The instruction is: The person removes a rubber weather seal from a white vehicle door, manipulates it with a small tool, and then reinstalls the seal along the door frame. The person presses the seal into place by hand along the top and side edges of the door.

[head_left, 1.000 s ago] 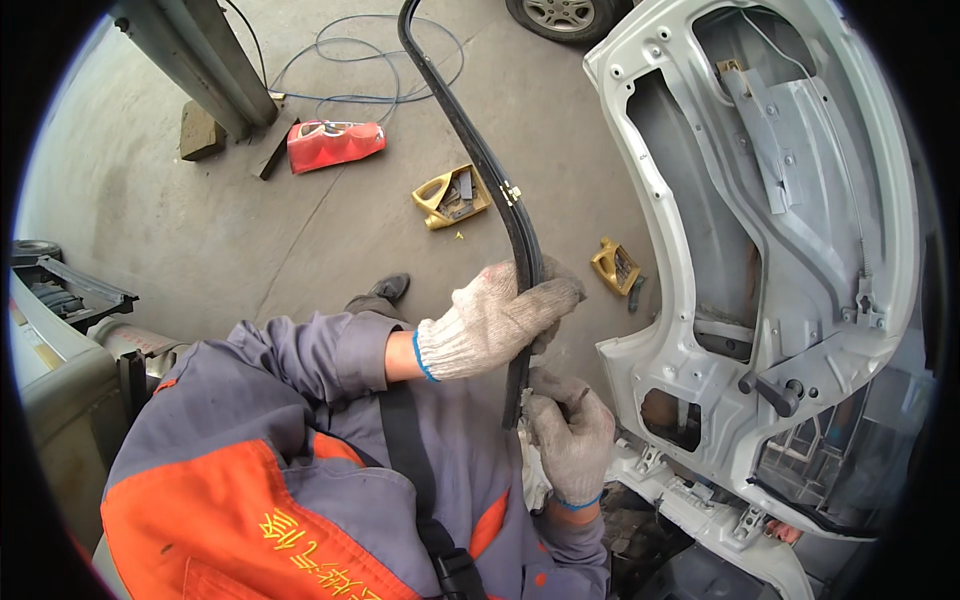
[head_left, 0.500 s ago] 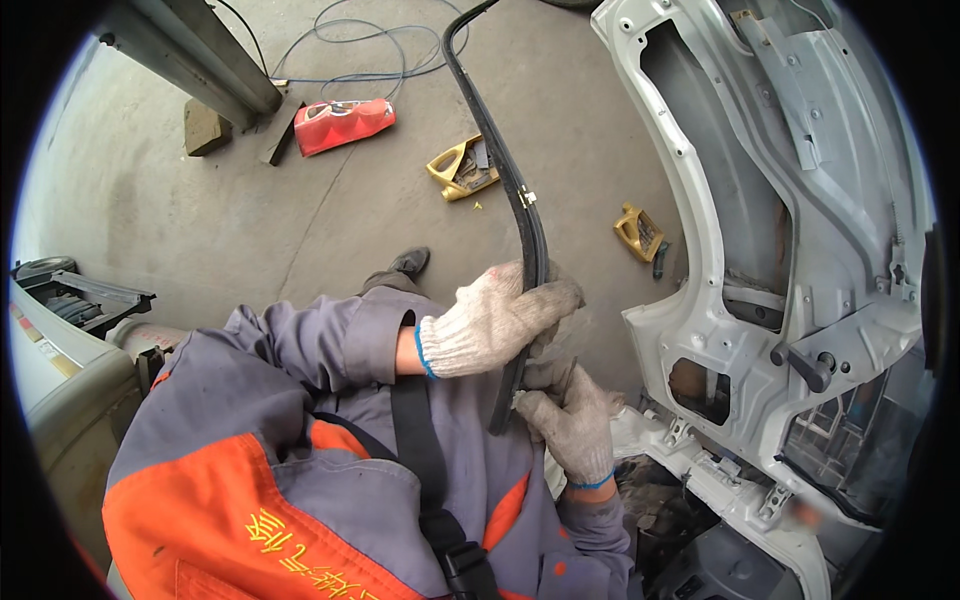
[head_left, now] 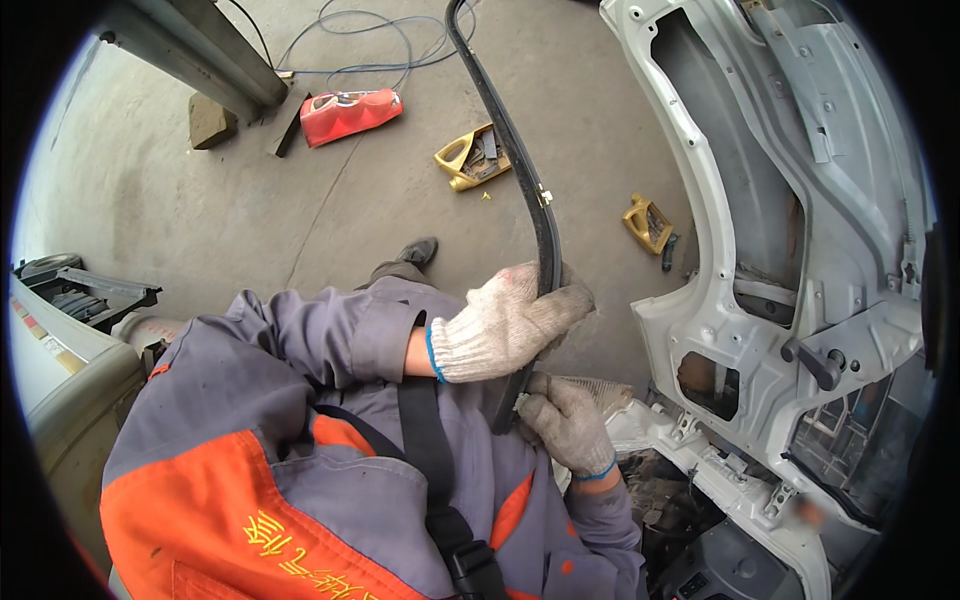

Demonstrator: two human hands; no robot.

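My left hand [head_left: 512, 325], in a knitted off-white glove with a blue cuff edge, is closed round a long black rubber seal strip [head_left: 548, 236]. The strip runs up and away from me, bending near the top of the picture, and carries a small pale clip [head_left: 545, 197] partway along. Lower down, my right hand [head_left: 568, 428], gloved alike, pinches the strip close to its near end, which lies in front of my torso. Its fingertips are partly hidden behind the strip.
A bare white vehicle body frame [head_left: 713, 195] with openings stands at the right. On the floor lie a red cut-open container [head_left: 350, 120], two cut-open gold jugs [head_left: 466, 183] and a blue hose [head_left: 345, 70]. A metal post [head_left: 215, 50] rises at the upper left, beside a block [head_left: 211, 123].
The fingers of my right hand have curled in closer round the strip's lower end. My left hand keeps its grip. The whole view has shifted slightly.
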